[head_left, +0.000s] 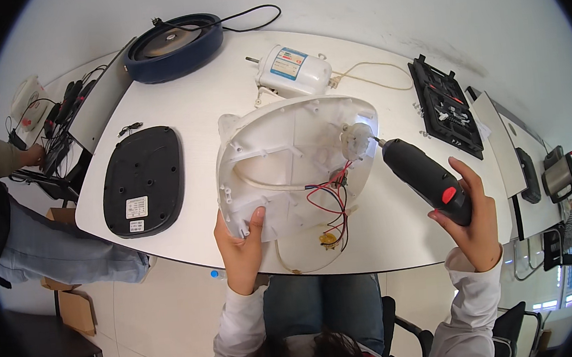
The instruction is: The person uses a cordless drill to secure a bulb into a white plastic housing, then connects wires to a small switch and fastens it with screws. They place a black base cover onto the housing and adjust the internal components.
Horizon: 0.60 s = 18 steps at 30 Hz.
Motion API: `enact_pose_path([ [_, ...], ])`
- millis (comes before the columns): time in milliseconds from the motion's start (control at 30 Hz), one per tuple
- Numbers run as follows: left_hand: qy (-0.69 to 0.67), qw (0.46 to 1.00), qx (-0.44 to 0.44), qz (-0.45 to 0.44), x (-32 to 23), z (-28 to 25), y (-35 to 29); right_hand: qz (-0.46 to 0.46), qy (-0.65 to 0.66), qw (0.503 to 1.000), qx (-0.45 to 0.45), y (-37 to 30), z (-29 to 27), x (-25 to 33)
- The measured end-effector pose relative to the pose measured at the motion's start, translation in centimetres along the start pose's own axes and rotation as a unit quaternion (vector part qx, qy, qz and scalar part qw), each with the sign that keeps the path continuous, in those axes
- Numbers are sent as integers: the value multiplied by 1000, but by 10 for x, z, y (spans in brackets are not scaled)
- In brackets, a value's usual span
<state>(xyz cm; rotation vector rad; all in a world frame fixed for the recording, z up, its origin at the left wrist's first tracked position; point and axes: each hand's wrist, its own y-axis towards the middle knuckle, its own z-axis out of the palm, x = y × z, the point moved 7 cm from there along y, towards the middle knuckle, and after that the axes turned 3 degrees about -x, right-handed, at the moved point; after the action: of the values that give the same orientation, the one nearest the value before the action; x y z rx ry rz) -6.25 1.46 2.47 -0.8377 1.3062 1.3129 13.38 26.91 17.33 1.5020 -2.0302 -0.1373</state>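
Note:
My left hand (241, 247) grips the near left rim of a white plastic housing (263, 150), thumb on its inner face. The housing is tilted with its hollow inside showing. My right hand (471, 213) is wrapped round a black cordless screwdriver (421, 172) with a red button. Its bit points left and meets, or nearly meets, a round whitish part (356, 141) at the housing's right inner side; contact is hard to tell. A light shines there. Red, blue and black wires (328, 198) hang from the housing, a small yellow part (329, 239) among them.
Behind the housing lies a white motor (293, 69) with a cord. A black base plate (143, 184) is at left, a round dark-blue appliance (172, 49) at far left. An open black tool case (446, 103) sits at right. Another person (53, 233) is beyond the left edge.

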Motion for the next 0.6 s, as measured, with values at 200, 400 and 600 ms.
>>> enact_pose_path([
  [200, 21, 1000, -14, 8, -4, 1, 2, 50, 97, 994, -6, 3, 1, -12],
  [400, 255, 955, -101, 112, 0, -12, -4, 109, 187, 974, -70, -5, 12, -16],
  [600, 121, 992, -37, 26, 3, -5, -7, 113, 299, 939, -123, -46, 31, -74],
])
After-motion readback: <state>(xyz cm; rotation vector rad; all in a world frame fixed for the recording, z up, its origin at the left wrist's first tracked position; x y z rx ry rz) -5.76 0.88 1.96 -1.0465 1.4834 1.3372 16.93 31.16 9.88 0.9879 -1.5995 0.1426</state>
